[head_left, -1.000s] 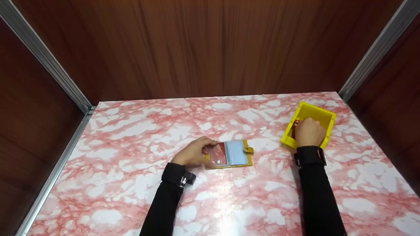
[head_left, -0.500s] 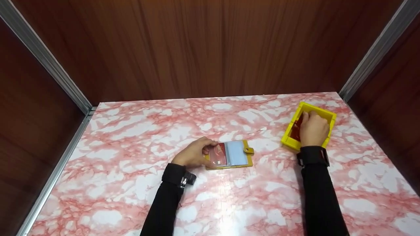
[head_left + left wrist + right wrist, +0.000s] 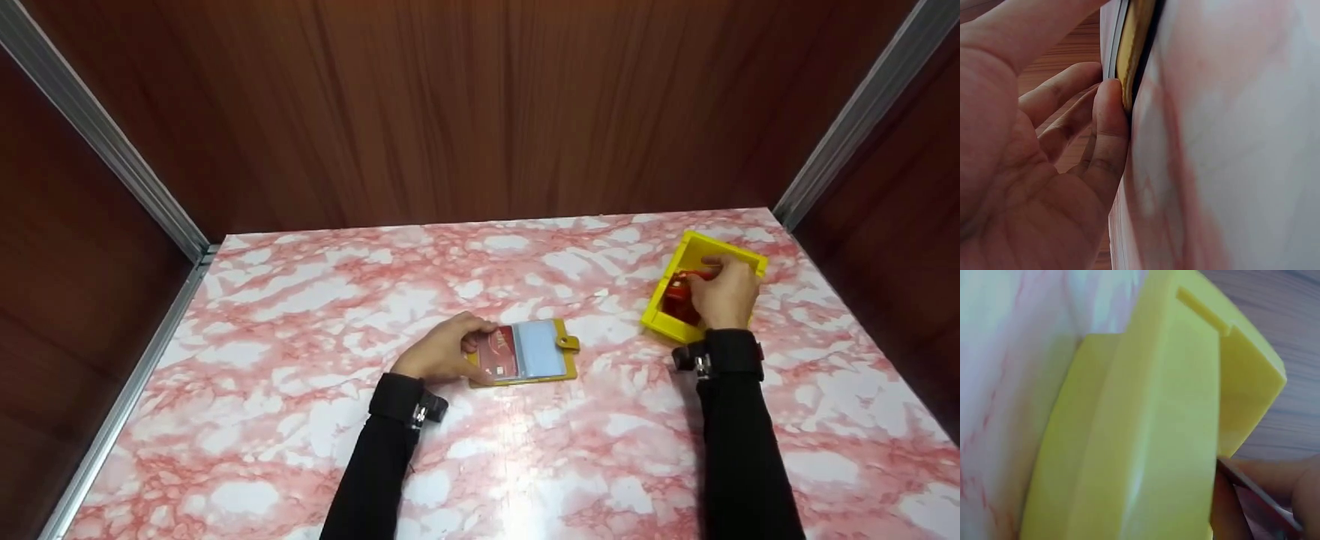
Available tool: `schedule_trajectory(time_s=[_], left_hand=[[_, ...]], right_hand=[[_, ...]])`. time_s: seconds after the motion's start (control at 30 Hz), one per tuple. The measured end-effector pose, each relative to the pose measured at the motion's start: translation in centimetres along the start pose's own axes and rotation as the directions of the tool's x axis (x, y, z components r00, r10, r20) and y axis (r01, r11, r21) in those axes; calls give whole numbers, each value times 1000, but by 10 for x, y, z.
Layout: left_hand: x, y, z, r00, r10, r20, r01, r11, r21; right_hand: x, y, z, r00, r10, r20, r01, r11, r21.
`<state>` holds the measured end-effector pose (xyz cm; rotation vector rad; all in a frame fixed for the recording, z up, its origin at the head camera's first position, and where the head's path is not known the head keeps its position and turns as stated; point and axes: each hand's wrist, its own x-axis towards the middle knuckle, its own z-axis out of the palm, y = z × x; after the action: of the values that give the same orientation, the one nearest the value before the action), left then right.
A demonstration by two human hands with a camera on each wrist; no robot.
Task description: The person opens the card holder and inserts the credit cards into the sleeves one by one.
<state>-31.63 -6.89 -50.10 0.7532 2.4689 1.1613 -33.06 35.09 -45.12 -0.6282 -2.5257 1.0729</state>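
A small yellow card holder (image 3: 541, 349) lies spread on the table, its snap tab pointing right. Behind the clear sleeve on its left side sits a red card (image 3: 507, 352); the right sleeve looks pale blue. My left hand (image 3: 439, 351) grips the holder's left end between thumb and fingers, and the left wrist view shows fingertips at its yellow edge (image 3: 1127, 59). Inside a yellow bin (image 3: 670, 327), my right hand (image 3: 726, 294) pinches a thin card (image 3: 1264, 498), seen edge-on in the right wrist view. Red cards (image 3: 679, 306) lie under that hand, partly hidden.
The table (image 3: 300, 420) has a pink and white marbled top. Dark wood panels (image 3: 480, 112) stand behind it and at both sides, with metal rails (image 3: 112, 127) at the corners. The bin's raised walls surround my right hand.
In the bin, my right hand has turned and shifted slightly right, and a red card now shows at its fingertips. My left hand and the card holder have stayed in place.
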Motion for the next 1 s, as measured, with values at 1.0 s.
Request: schedule_trajectory(time_s=[1.0], left_hand=[[0, -1, 1, 1000, 20, -14, -20, 1000, -19]], right_hand=[[3, -1, -20, 997, -65, 35, 63, 996, 56]])
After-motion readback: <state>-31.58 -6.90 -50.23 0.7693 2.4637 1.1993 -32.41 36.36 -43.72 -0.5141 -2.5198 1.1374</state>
